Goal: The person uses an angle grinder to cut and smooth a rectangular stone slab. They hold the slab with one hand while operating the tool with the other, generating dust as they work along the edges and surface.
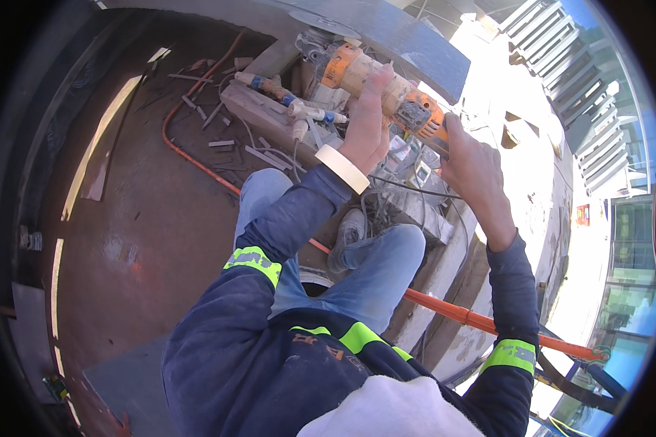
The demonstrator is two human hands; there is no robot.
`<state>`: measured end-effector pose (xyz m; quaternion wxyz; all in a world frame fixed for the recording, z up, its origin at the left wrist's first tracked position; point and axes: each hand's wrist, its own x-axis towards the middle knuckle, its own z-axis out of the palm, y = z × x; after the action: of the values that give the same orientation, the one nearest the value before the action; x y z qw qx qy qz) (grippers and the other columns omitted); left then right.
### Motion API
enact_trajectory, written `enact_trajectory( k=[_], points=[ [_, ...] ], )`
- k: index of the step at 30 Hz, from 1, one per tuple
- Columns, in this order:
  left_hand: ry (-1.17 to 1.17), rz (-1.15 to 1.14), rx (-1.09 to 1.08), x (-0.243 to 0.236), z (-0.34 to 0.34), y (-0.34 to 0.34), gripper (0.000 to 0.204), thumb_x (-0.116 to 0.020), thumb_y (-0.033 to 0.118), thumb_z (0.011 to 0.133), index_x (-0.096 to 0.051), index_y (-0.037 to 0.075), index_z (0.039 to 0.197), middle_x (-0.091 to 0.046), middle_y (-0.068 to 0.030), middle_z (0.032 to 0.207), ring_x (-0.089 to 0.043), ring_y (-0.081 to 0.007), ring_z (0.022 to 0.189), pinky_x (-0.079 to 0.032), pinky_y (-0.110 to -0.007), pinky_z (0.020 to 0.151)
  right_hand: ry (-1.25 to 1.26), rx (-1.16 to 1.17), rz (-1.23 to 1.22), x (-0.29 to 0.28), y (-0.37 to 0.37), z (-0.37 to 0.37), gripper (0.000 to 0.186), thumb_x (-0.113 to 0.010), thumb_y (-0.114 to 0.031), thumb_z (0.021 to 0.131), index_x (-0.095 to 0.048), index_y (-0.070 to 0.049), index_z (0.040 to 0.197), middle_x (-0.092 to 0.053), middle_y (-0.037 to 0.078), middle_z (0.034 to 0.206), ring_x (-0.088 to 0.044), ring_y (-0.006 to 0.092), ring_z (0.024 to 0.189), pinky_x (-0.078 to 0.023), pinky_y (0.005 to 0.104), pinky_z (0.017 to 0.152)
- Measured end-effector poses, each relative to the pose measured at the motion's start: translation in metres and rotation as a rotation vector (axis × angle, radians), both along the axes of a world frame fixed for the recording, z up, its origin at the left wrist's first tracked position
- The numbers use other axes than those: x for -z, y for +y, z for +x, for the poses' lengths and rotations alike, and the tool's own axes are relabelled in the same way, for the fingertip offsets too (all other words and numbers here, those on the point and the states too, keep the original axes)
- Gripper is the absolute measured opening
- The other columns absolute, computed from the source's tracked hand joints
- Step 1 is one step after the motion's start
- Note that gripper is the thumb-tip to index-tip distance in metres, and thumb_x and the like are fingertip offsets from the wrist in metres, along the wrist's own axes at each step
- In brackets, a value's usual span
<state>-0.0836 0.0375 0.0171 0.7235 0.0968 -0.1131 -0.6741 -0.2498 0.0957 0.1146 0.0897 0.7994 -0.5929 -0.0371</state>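
An orange and cream angle grinder [393, 91], its body partly wrapped in pale tape, is held up slantwise in front of me. My left hand [368, 120] supports its middle, thumb up along the casing. My right hand [477, 164] is closed round its rear end. The dusty grinder head [313, 45] is at the upper left, close under a pale round disc [324, 23] beside a long grey slab [415, 40]. Whether disc and slab touch, I cannot tell. A roll of masking tape [342, 169] rides on my left wrist.
A second tool wrapped in blue and white tape [291, 102] lies on a dusty block [251, 109]. An orange hose [169, 131] runs across the floor, with offcut strips [221, 143] nearby. A thick orange strap [459, 313] crosses on the right. Loose cables hang near my knees.
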Motion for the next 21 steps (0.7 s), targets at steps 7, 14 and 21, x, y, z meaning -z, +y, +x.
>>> enact_trajectory(
  k=[7,14,21],
  points=[
    [-0.093,-0.046,-0.003,0.009,-0.012,0.004,0.051,-0.073,0.039,0.104,-0.051,0.006,0.136,-0.068,-0.0127,0.124,-0.072,-0.0279,0.122,-0.057,-0.044,0.11,-0.008,-0.015,-0.044,0.004,0.006,-0.014,0.059,-0.076,-0.006,0.086,-0.049,-0.01,0.138,-0.078,0.023,0.094,-0.076,0.0469,0.083,-0.057,0.0548,0.072],
    [-0.122,-0.035,-0.001,0.008,-0.017,0.007,0.048,-0.072,0.04,0.104,-0.055,0.005,0.132,-0.072,-0.0154,0.123,-0.073,-0.0258,0.118,-0.058,-0.044,0.106,-0.047,-0.093,-0.107,0.007,0.007,-0.024,0.052,-0.075,-0.005,0.088,-0.051,-0.01,0.134,-0.077,0.02,0.09,-0.076,0.0433,0.079,-0.056,0.0526,0.065],
    [-0.148,-0.101,0.002,0.015,-0.006,-0.003,0.054,-0.074,0.041,0.103,-0.054,0.005,0.136,-0.072,-0.015,0.125,-0.073,-0.0258,0.119,-0.057,-0.042,0.108,-0.046,-0.09,-0.094,0.019,-0.009,-0.023,0.058,-0.076,-0.007,0.089,-0.05,-0.011,0.14,-0.077,0.023,0.093,-0.075,0.047,0.08,-0.057,0.0545,0.067]
  ],
)
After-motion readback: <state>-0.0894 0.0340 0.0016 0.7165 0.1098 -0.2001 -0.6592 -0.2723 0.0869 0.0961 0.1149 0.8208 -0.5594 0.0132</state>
